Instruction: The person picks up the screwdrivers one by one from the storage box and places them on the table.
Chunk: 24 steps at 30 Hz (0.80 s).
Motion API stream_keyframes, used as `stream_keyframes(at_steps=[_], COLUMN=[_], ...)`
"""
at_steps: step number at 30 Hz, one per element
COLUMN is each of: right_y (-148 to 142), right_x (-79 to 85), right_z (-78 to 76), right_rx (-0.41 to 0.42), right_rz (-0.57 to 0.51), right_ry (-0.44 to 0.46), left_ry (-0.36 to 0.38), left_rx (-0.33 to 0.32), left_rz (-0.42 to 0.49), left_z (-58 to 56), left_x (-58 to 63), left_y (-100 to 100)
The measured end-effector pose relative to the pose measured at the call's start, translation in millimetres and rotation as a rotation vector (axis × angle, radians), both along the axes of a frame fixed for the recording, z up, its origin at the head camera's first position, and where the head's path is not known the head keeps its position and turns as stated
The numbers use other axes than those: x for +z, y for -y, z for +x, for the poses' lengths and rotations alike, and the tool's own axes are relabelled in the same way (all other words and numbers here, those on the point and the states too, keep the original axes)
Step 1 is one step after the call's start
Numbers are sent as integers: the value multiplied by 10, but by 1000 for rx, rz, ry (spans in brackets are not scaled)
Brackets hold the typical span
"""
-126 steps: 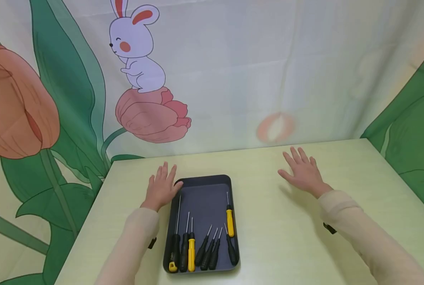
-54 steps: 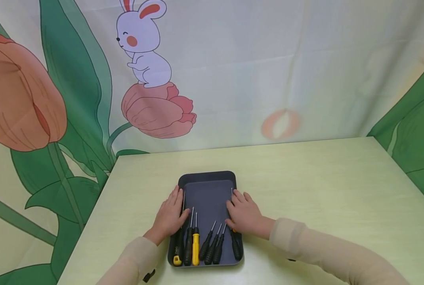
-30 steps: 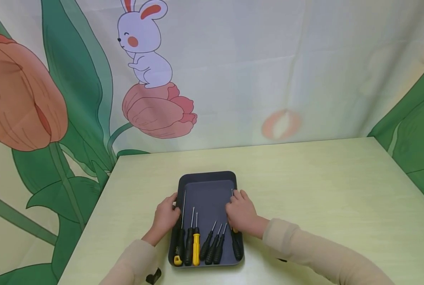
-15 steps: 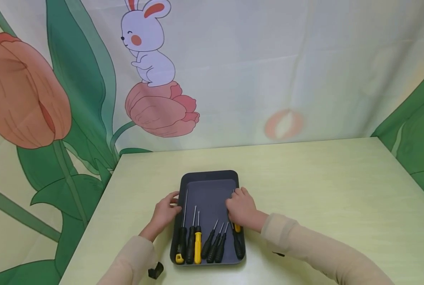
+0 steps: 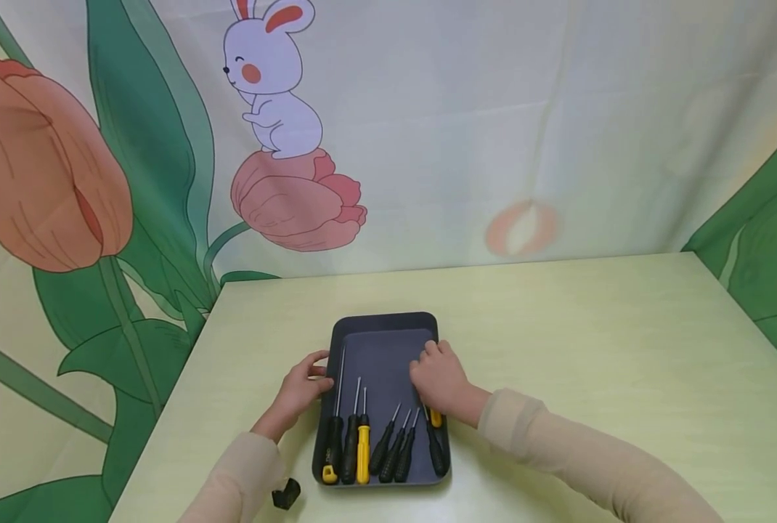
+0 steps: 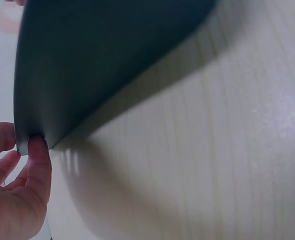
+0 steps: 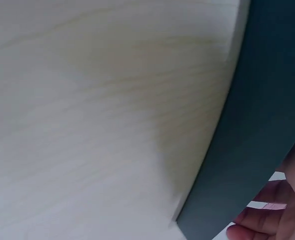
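A dark rectangular tray (image 5: 388,321) stands on the table with several screwdrivers in it. Black-handled screwdrivers (image 5: 350,454) and a yellow-handled one (image 5: 362,454) lie at its near end. My left hand (image 5: 299,388) holds the tray's left wall, fingertips on it; the left wrist view shows a digit of the left hand (image 6: 17,200) against the dark wall. Bent over the right rim is my right hand (image 5: 439,378), partly covering another yellow-handled screwdriver (image 5: 436,418). Its fingertips are hidden in the head view. Past the rim, the right wrist view shows fingers (image 7: 260,220).
The pale table (image 5: 591,341) stretches right and behind the tray. A small black object (image 5: 287,495) shows beside the left sleeve. A printed curtain (image 5: 421,145) with a rabbit and tulips hangs along the table's back edge.
Both hands have come in to the tray's sides from apart. They lay flatter at first; now the left holds the wall and the right is bent, shifted slightly left. The screwdrivers look unmoved.
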State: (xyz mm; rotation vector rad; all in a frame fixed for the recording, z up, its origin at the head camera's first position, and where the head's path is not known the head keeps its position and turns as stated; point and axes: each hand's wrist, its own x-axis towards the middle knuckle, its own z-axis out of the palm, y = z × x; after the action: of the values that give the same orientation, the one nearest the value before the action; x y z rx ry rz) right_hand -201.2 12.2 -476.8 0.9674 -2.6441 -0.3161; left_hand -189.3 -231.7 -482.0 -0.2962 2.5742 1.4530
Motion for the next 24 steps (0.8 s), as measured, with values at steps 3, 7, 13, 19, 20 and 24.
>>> stream_keyframes(at_steps=[3,7,13,19,20,24], right_y=[44,92,121,141,146,181], right_x=[0,-1,28,26,25,37], right_z=[25,65,84,82,82,81], right_rx=[-14,-31,-77,-122,-132,-182], right_rz=[76,120,70,-18,-34,-78], right_ry=[-7,18,125,225,245,344], left_ry=[1,2,-12,-19,-21,-24], left_rx=[3,4,1,5,6,4], left_rz=[3,12,13,12,12,3], left_z=[-7,-9,6,18,18,25], left_x=[1,-9,-15,-15,-13,-4], left_y=[0,2,2,-4,-7,-6])
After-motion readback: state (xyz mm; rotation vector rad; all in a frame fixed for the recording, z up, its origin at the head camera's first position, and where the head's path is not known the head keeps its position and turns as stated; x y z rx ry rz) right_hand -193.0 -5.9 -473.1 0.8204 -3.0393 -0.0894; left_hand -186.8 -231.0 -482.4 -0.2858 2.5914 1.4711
